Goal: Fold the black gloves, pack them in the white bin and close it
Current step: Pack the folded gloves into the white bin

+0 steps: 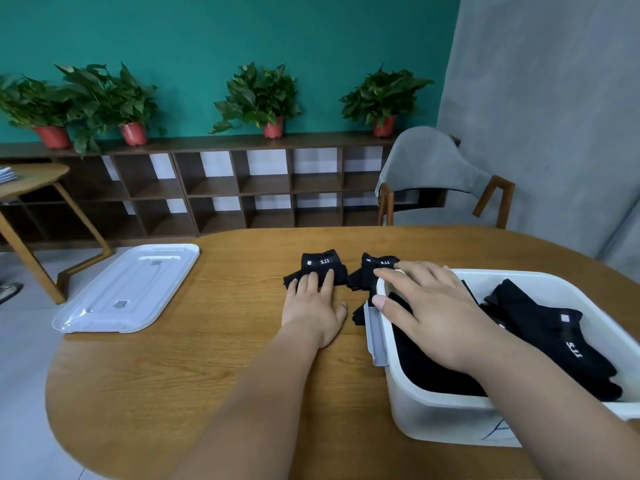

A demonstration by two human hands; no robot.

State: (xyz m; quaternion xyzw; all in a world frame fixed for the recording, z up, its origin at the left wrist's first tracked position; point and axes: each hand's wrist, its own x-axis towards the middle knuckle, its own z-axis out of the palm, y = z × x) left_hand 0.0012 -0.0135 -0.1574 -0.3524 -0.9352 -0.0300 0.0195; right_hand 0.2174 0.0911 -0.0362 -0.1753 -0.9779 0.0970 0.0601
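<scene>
Black gloves, the left glove [323,268] and the right glove [369,271], lay folded side by side on the tabletop [207,375], just beside the far corner of the white bin [433,414], which held more gloves [540,327]. The left hand [313,308] pressed the left glove with straight fingers. The right hand [436,306], flat and grasping nothing, reached over the bin's corner to the right glove, and the lid [128,289] lay well apart on the left.

"5.11" on black gloves [323,268]
</scene>
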